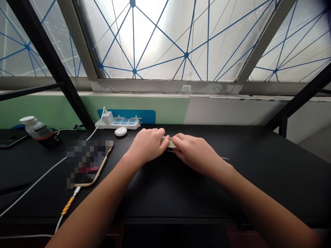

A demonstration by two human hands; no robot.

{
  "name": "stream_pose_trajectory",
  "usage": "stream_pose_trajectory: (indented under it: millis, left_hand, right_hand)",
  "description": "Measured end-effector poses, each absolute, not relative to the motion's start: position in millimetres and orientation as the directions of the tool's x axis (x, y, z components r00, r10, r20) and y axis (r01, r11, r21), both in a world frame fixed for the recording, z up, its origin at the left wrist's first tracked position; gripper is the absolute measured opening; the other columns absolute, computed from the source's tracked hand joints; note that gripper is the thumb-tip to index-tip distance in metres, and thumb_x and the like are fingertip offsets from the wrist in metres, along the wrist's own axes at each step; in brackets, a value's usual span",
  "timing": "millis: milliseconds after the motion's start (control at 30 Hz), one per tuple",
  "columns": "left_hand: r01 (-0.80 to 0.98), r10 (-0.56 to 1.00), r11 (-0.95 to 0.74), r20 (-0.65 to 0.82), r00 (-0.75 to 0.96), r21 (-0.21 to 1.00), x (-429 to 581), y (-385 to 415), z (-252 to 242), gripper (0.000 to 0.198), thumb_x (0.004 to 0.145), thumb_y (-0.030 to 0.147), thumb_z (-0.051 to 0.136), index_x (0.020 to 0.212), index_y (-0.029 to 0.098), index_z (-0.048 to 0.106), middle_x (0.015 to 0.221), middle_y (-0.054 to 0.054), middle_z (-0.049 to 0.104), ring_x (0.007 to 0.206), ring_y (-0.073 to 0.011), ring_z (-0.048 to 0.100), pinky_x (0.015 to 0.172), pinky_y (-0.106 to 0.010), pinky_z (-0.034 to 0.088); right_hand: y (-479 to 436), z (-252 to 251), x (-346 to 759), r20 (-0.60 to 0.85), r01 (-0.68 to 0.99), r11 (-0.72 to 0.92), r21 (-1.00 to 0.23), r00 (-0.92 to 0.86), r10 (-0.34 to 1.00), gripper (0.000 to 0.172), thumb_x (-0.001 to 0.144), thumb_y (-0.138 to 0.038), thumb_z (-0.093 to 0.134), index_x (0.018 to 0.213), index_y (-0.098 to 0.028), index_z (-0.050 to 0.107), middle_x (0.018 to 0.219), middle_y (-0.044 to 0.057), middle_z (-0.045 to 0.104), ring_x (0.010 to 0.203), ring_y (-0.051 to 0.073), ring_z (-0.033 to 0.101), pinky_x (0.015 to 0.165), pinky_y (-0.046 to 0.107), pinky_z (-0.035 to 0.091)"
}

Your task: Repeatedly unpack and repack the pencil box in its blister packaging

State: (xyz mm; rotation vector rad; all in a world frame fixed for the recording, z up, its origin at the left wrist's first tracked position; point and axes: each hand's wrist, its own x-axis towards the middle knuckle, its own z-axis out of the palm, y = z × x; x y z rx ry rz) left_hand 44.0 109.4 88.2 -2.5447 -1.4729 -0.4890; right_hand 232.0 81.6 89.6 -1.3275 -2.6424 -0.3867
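Note:
Both my hands meet at the middle of the black desk point(258, 165). My left hand point(147, 144) is closed, fingers curled over one end of a small flat yellowish object point(166, 139). My right hand point(196, 153) is closed on the other end, its fingers pinching it. Most of the object is hidden under my fingers, so I cannot name it. A thin dark sliver point(224, 158) sticks out on the desk past my right hand.
A phone in a gold case point(90, 163) lies at the left, plugged to a white cable point(38, 179). Behind stand a white power strip point(121, 122), a small white round device point(120, 131) and a tipped white-capped bottle point(36, 129). Black frame posts flank the window.

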Motion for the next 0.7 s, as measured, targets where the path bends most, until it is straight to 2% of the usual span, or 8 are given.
stream_pose_trajectory:
  millis: [67,133,233,300,400,500,567,700]
  left_hand:
    - [0.85,0.811,-0.527,0.297,0.504,-0.002,47,108,82,0.025,0.099,0.039,0.045,0.091,0.021,0.06,0.083,-0.007,0.065,0.076,-0.026,0.063,0.069,-0.035,0.045]
    - [0.827,0.792,-0.559,0.26,0.553,-0.056,50,109,74,0.02,0.097,0.035,0.046,0.095,0.02,0.06,0.09,-0.009,0.065,0.084,-0.0277,0.063,0.071,-0.036,0.047]
    - [0.81,0.777,-0.582,0.242,0.582,-0.078,52,115,60,0.019,0.097,0.032,0.046,0.101,0.021,0.061,0.104,-0.011,0.064,0.098,-0.0285,0.06,0.079,-0.037,0.048]
    - [0.805,0.775,-0.592,0.249,0.581,-0.033,52,120,51,0.025,0.098,0.036,0.045,0.114,0.022,0.059,0.117,-0.011,0.062,0.11,-0.0297,0.056,0.089,-0.041,0.047]
    - [0.795,0.782,-0.605,0.225,0.581,0.051,50,125,42,0.038,0.101,0.042,0.039,0.134,0.026,0.05,0.136,-0.011,0.056,0.129,-0.0306,0.047,0.106,-0.05,0.036]
    - [0.796,0.794,-0.599,0.194,0.576,0.09,50,127,39,0.04,0.103,0.044,0.032,0.136,0.028,0.048,0.137,-0.01,0.057,0.13,-0.0296,0.048,0.11,-0.053,0.03]
    - [0.805,0.802,-0.588,0.196,0.564,0.086,51,126,40,0.042,0.102,0.048,0.033,0.134,0.027,0.05,0.132,-0.011,0.059,0.125,-0.0302,0.051,0.107,-0.052,0.032]
    - [0.847,0.838,-0.528,0.195,0.509,0.058,55,123,40,0.05,0.099,0.054,0.038,0.138,0.024,0.049,0.124,-0.013,0.06,0.116,-0.0322,0.053,0.1,-0.048,0.038]
  right_hand:
    - [84,79,233,0.193,0.769,0.614,0.178,-0.639,0.744,0.015,0.089,-0.013,0.055,0.1,-0.021,0.061,0.1,0.009,0.066,0.083,0.024,0.062,0.059,0.032,0.039]
    - [87,68,232,0.146,0.732,0.644,0.223,-0.678,0.72,0.021,0.084,-0.009,0.055,0.1,-0.018,0.064,0.107,0.013,0.066,0.091,0.027,0.062,0.065,0.034,0.044]
    - [90,59,229,0.104,0.725,0.65,0.228,-0.682,0.724,0.019,0.083,-0.009,0.055,0.096,-0.015,0.068,0.109,0.016,0.066,0.094,0.03,0.062,0.07,0.037,0.047]
    - [91,60,229,0.098,0.728,0.668,0.154,-0.684,0.723,0.015,0.087,-0.014,0.057,0.096,-0.017,0.069,0.107,0.014,0.067,0.095,0.029,0.062,0.075,0.037,0.048]
    - [95,66,233,0.129,0.718,0.695,0.033,-0.693,0.709,0.008,0.09,-0.022,0.061,0.087,-0.02,0.068,0.102,0.01,0.066,0.093,0.026,0.061,0.079,0.037,0.048]
    - [107,68,242,0.154,0.695,0.708,-0.125,-0.691,0.706,0.017,0.089,-0.029,0.065,0.074,-0.022,0.062,0.101,0.008,0.063,0.094,0.024,0.058,0.077,0.034,0.048]
    - [118,65,252,0.169,0.695,0.674,-0.251,-0.654,0.737,0.018,0.085,-0.038,0.069,0.082,-0.022,0.061,0.104,0.008,0.061,0.098,0.024,0.057,0.078,0.033,0.049]
    - [138,57,274,0.046,0.8,0.455,-0.391,-0.477,0.878,0.063,0.074,-0.064,0.071,0.119,-0.021,0.057,0.119,0.013,0.059,0.107,0.029,0.057,0.085,0.039,0.049]
